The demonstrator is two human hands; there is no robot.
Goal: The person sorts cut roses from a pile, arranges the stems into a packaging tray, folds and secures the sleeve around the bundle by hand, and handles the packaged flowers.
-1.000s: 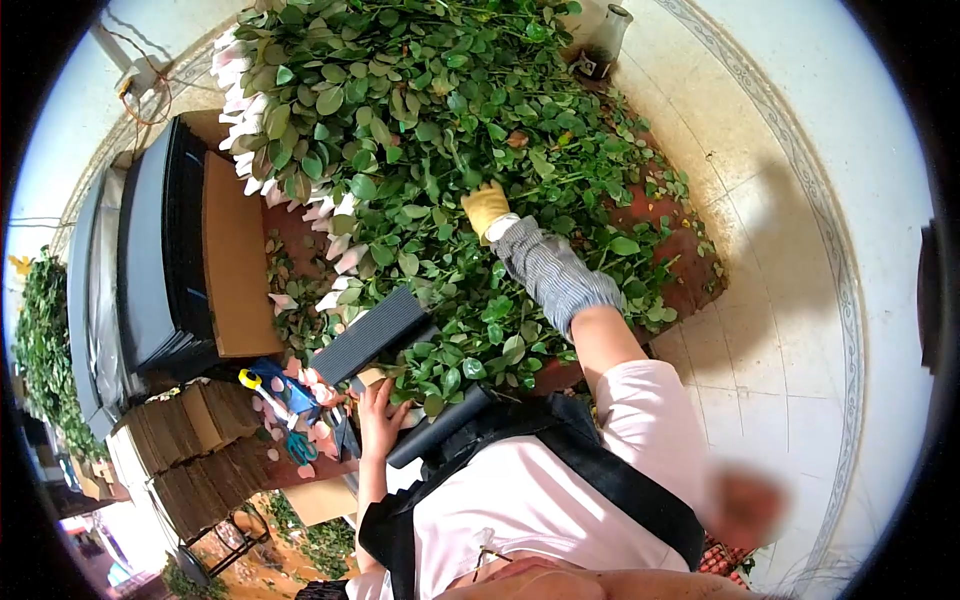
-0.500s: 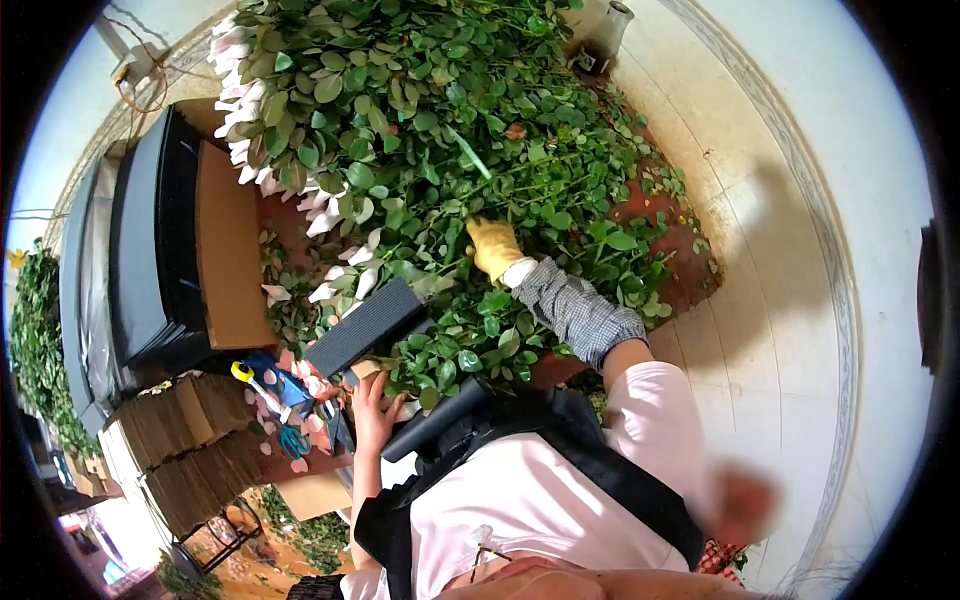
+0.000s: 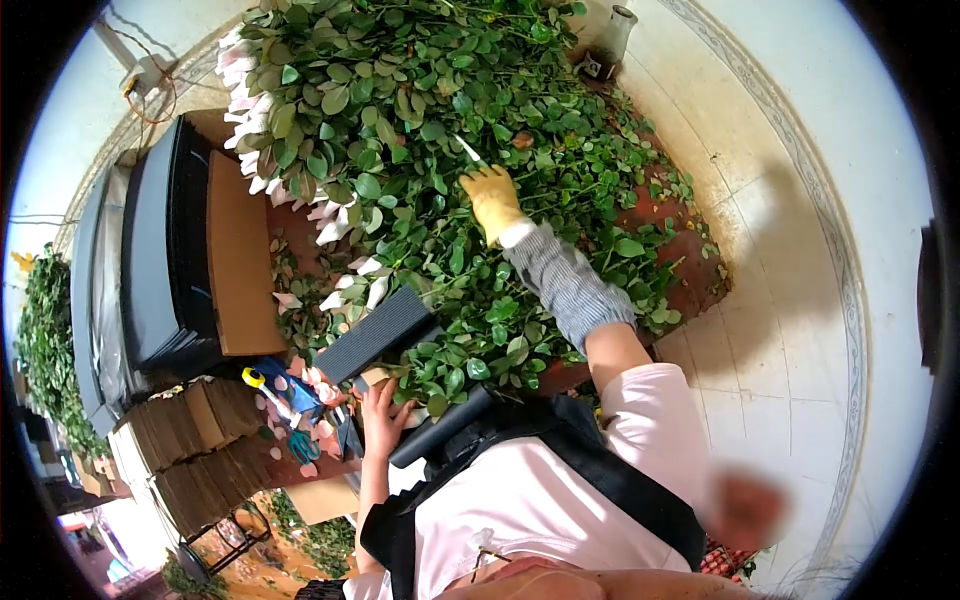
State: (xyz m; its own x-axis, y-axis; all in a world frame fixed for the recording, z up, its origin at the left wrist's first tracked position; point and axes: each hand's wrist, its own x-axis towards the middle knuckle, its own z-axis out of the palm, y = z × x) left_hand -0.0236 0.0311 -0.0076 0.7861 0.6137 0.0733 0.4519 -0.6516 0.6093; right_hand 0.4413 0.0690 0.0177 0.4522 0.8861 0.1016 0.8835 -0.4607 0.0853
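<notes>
My right hand [image 3: 492, 203], in a yellow glove, reaches over a broad pile of leafy rose stems [image 3: 400, 130], its fingers stretched out and slightly apart. Just beyond the fingertips lies a slim, pale stick-like object [image 3: 468, 150]; whether they touch it I cannot tell. My bare left hand [image 3: 382, 415] is low at the left, fingers extended and thumb apart. Its fingertips rest by a small tan cardboard piece [image 3: 375, 377] at the lower end of a dark corrugated sheet [image 3: 375, 335]. Pale pink rose heads [image 3: 335, 225] line the pile's left side.
Left of the pile stands a cardboard box [image 3: 238, 260] with dark grey sheets [image 3: 150, 240]. Below it are stacked brown cardboard pieces [image 3: 185, 420], teal scissors [image 3: 303, 446], a yellow-ended tool [image 3: 255, 379] and loose petals. A dark roll [image 3: 440, 428] lies against my apron.
My gloved right hand has moved up and forward to the pale stick, its fingers now stretched out. The left hand stays by the cardboard piece. The whole view has shifted slightly.
</notes>
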